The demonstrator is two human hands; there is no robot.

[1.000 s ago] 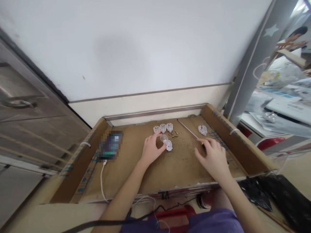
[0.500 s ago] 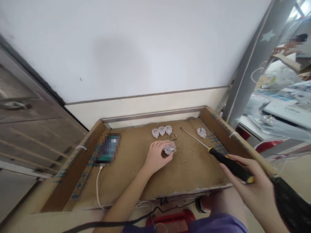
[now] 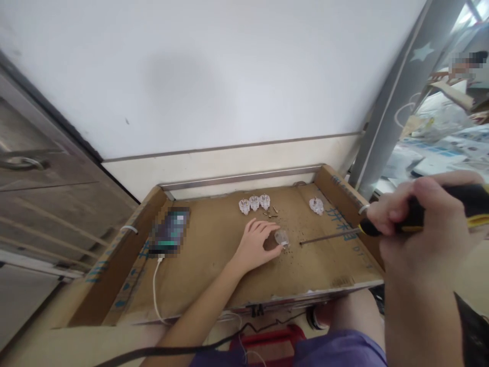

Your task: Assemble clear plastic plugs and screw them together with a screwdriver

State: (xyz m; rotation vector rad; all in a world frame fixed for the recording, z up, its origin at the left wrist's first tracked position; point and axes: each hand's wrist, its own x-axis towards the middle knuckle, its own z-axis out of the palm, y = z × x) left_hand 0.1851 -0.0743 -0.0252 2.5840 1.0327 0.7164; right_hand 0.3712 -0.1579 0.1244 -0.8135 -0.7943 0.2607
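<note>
My left hand (image 3: 256, 245) rests on the brown tray floor (image 3: 214, 260) and grips a clear plastic plug (image 3: 281, 237) at its fingertips. My right hand (image 3: 424, 224) is raised close to the camera, closed around the black and yellow handle of a screwdriver (image 3: 382, 224). The thin metal shaft runs left, and its tip hovers just right of the clear plug. Three more clear plugs (image 3: 254, 203) stand in a row at the back of the tray, with a few small brass screws (image 3: 272, 213) beside them. Another clear plug (image 3: 316, 205) lies at the back right.
A phone (image 3: 169, 231) with a white cable (image 3: 155, 285) lies at the tray's left. Cardboard walls (image 3: 114, 265) rim the tray. A white wall stands behind, grey cabinets to the left, a grey post (image 3: 393, 97) to the right. A person sits far right.
My right hand picked the screwdriver off the tray, lifted it and swung the tip toward the plug. My left hand drew the clear plug slightly right and nearer.
</note>
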